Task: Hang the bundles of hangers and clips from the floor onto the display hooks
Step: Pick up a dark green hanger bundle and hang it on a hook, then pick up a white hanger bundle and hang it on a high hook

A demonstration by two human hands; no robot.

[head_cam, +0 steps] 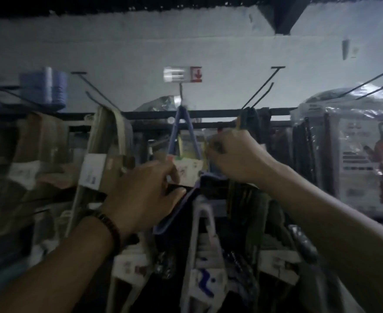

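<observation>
A blue bundle of hangers (182,134) hangs from the middle display hook (181,92), with a paper label (189,169) at its lower end. My left hand (140,193) grips the dark lower edge of the bundle just below the label. My right hand (235,154) is closed on the bundle's right side, level with the label. A dark green bundle (249,119) hangs from the hook to the right. A beige bundle (109,136) hangs on the left. The frame is dim and blurred.
Bare black hooks (263,86) stick out from the white wall above a dark rail (208,114). Plastic-wrapped packages (355,154) fill the right side. Blue thread spools (44,86) sit upper left. White and dark hanger bundles (205,256) hang below my hands.
</observation>
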